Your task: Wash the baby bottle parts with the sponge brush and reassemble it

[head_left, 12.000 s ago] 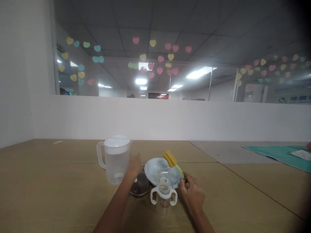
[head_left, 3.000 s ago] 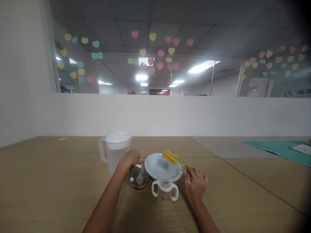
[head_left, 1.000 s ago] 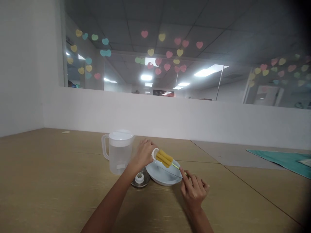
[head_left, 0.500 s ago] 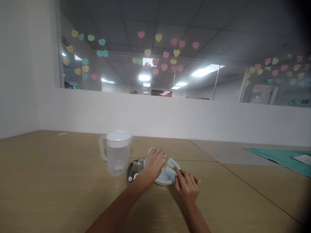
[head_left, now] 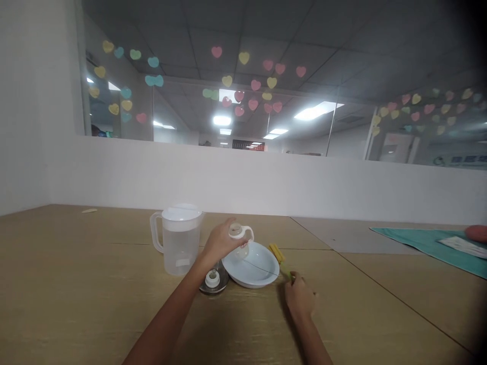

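Note:
My left hand (head_left: 222, 242) is closed around a small clear baby bottle (head_left: 236, 232) with a white side handle, its open mouth facing up toward me. The bottle is above the left part of a pale blue bowl (head_left: 266, 276). My right hand (head_left: 301, 296) grips the green handle of a bottle brush (head_left: 277, 253), whose yellow sponge head is just right of the bowl's rim, outside the bottle. Left of the bowl, partly behind my left forearm, a dark round tray (head_left: 219, 289) carries a white bottle collar (head_left: 212, 278); other parts on it are hidden.
A translucent pitcher (head_left: 181, 243) with its handle to the left stands left of the bowl. On the far right, a teal cloth (head_left: 411, 238) has a white packet (head_left: 462, 247) and a reddish object (head_left: 476, 233) on it. A white wall (head_left: 243, 182) bounds the table behind.
The brush has come out of the bottle and moved right, its yellow head now showing. My left hand has turned the bottle mouth-up and shifted slightly left. The view has swung slightly right.

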A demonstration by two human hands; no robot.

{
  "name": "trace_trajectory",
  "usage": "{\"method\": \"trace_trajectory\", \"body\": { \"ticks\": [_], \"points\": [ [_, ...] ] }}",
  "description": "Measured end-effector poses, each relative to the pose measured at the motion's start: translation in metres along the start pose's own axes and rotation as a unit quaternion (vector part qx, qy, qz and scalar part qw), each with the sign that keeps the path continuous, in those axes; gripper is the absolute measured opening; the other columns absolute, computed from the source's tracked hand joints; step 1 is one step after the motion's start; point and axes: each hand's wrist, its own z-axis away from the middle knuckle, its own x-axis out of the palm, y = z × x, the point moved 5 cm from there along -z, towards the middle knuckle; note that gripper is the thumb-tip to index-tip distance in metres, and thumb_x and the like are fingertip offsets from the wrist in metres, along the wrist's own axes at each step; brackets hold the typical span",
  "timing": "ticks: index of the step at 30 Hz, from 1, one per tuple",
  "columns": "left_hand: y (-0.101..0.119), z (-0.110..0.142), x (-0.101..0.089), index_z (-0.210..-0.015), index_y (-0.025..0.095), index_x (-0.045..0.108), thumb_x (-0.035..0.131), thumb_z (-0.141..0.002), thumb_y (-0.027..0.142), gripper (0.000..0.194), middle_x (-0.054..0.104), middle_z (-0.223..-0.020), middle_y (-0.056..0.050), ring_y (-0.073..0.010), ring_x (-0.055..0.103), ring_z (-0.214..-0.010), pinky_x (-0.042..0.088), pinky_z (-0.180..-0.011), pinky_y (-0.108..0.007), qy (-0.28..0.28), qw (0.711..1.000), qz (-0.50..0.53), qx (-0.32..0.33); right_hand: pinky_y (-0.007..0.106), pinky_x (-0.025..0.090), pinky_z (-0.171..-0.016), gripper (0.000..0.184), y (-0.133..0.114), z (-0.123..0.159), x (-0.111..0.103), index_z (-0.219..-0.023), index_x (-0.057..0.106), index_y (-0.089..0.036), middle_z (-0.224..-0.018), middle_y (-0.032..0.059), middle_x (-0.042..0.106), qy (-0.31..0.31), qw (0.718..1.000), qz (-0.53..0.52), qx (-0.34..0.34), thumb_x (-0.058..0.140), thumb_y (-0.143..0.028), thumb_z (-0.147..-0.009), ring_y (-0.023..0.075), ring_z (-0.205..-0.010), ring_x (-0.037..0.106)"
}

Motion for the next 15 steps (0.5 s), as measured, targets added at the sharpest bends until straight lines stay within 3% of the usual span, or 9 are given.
{"method": "trace_trajectory", "body": {
  "ticks": [4,9,12,15],
  "points": [
    [0.031,0.015,0.002,-0.128,0.023,0.044,0.063,-0.068,0.052,0.069,0.062,-0.113,-0.005,-0.0233,0.058,-0.101,0.044,-0.083,-0.03,-0.052,0.996,0.067,0.027,0.039,0.035,-0.082,0.033,-0.014,0.008,0.0,-0.1,0.063,-0.016,-0.096,0.012,0.068,-0.059,0.995,0.056,-0.057,0.037,-0.018,-0.08,0.0255,-0.091,0.063],
    [0.068,0.045,0.02,-0.13,0.029,0.04,0.067,-0.06,0.055,0.079,0.061,-0.113,-0.006,-0.0276,0.054,-0.106,0.044,-0.085,-0.034,-0.218,0.968,0.007,0.123,0.037,0.037,-0.078,0.031,-0.016,0.006,-0.006,-0.091,0.064,-0.017,-0.091,0.0124,0.068,-0.033,0.997,0.042,-0.064,0.034,-0.026,-0.085,0.026,-0.089,0.063],
    [0.067,0.054,0.034,-0.138,0.027,0.027,0.072,-0.053,0.051,0.099,0.058,-0.116,-0.009,-0.0312,0.051,-0.11,0.043,-0.084,-0.036,-0.316,0.933,-0.038,0.167,0.031,0.038,-0.069,0.041,-0.014,0.005,-0.011,-0.094,0.062,-0.017,-0.093,0.0125,0.067,0.035,0.996,-0.06,-0.054,0.024,-0.031,-0.089,0.0224,-0.08,0.063],
    [0.057,0.054,0.048,-0.141,0.024,0.019,0.077,-0.047,0.045,0.112,0.054,-0.122,-0.012,-0.032,0.05,-0.111,0.043,-0.085,-0.036,-0.399,0.896,-0.055,0.187,0.026,0.039,-0.062,0.05,-0.016,0.009,-0.01,-0.096,0.06,-0.018,-0.088,0.0104,0.068,0.071,0.974,-0.198,-0.089,0.018,-0.044,-0.09,0.0197,-0.075,0.062]
  ]
}}
